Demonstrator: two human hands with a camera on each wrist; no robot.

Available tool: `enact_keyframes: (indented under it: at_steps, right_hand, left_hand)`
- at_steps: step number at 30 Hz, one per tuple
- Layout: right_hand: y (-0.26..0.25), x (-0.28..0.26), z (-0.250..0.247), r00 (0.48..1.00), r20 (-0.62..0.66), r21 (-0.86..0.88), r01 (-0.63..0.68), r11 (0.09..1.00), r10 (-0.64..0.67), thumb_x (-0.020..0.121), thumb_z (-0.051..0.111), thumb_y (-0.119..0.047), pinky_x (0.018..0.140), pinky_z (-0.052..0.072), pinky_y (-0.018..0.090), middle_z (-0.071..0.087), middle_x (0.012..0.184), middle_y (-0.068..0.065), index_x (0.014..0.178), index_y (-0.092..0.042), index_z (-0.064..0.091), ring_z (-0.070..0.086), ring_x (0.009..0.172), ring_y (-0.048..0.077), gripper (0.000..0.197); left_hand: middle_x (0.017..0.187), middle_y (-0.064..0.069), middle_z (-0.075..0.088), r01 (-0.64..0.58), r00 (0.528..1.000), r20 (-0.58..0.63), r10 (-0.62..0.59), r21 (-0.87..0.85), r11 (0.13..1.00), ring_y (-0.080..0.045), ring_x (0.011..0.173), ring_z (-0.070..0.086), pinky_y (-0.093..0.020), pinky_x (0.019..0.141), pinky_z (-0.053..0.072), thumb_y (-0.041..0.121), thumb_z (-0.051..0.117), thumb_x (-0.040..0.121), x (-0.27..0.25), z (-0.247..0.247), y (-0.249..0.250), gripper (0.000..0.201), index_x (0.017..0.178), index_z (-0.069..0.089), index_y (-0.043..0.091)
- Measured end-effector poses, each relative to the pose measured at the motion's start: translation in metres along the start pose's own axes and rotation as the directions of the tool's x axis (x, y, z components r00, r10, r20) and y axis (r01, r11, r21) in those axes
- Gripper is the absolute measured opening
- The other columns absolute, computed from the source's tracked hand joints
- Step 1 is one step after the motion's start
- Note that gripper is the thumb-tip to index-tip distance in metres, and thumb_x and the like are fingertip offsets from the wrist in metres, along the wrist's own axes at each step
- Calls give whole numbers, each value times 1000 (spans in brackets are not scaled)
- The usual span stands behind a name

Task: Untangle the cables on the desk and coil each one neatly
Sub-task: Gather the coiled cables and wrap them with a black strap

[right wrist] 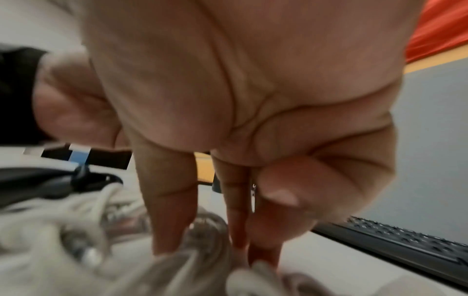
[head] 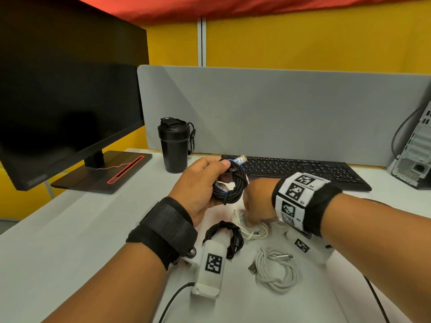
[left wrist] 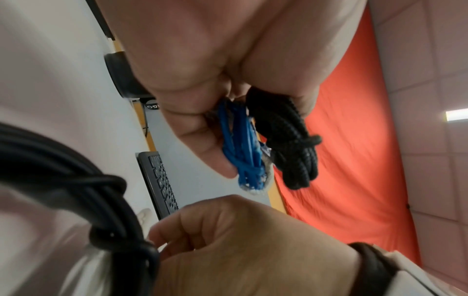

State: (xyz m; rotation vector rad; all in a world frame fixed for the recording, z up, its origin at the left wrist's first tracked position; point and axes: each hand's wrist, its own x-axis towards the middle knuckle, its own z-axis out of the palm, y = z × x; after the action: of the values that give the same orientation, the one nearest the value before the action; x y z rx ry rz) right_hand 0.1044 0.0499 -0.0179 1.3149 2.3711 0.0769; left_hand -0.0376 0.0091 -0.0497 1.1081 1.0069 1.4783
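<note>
My left hand is raised above the desk and grips a coil of black braided cable together with a bundled blue network cable that ends in a clear plug. The left wrist view shows the blue cable and the black braided coil side by side in the curled fingers. My right hand reaches down, knuckles up, onto a loose white cable. Its fingertips and thumb meet on the white cable. A smooth black coil and a second white coil lie on the desk.
A black keyboard lies just behind the hands. A black tumbler stands to its left, near the monitor and its flat base. A PC tower stands at the far right. A grey partition closes the back.
</note>
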Motion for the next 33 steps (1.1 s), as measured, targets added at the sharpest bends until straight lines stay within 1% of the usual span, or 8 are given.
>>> enact_keyframes:
  at_steps: [8,12,14,17,22,26,30,33]
  right_hand:
    - [22,3,-11,969,-201,179,-107,978,143,85,60,-32,56,45,25,64,80,2,83,-15,63,61,73,19,18]
    - [57,-20,-33,825,-436,462,-138,876,360,82,62,-35,64,56,34,71,79,7,85,-14,67,68,72,25,22]
    - [61,-34,-38,748,-512,655,20,756,423,84,65,-35,64,61,40,72,75,6,82,-19,68,70,65,25,17]
    - [37,-47,-42,762,-544,799,343,493,352,85,69,-25,63,62,45,73,76,6,82,-23,71,73,68,28,4]
    - [-4,-39,-34,750,-620,605,269,749,232,89,63,-38,57,51,31,65,76,-2,90,-26,56,63,66,19,14]
    - [-16,-28,-26,780,-581,630,249,735,234,94,56,-35,66,57,40,64,82,3,98,-21,52,64,70,24,16]
    - [-21,-20,-28,750,-591,625,192,757,297,91,50,-26,61,57,38,64,78,8,96,-16,50,64,67,28,11]
    - [-24,-15,-27,711,-611,577,99,810,349,89,50,-25,48,36,28,57,75,5,93,-15,45,53,63,22,11]
  left_hand:
    - [62,4,52,2,993,-119,-5,-28,1000,-10,54,53,-34,60,56,31,64,92,7,-6,-1,14,93,68,18]
    - [61,3,49,26,972,-232,-39,-56,998,-12,53,58,-34,62,58,33,63,92,10,-12,-1,15,94,67,18]
    - [62,2,49,34,966,-252,-51,-69,997,-9,48,61,-32,61,58,32,62,92,10,-12,0,15,92,68,19]
    - [64,0,48,50,967,-244,-66,-71,996,-9,47,61,-32,62,58,32,61,92,8,-8,-2,17,95,68,17]
    - [80,-8,74,28,981,-190,-40,-68,997,-20,68,74,-35,65,61,29,61,90,6,-3,-2,17,86,75,20]
    - [102,-11,72,-15,984,-179,11,-21,1000,-27,90,74,-40,68,62,28,63,87,3,-1,-2,15,95,75,30]
    - [93,-10,77,78,990,-106,-96,-168,983,-20,74,75,-38,68,59,50,49,92,0,5,0,37,86,78,29]
    - [99,-11,77,88,995,-36,-98,-218,972,-22,84,74,-46,77,60,68,50,83,-1,9,-1,53,92,79,26]
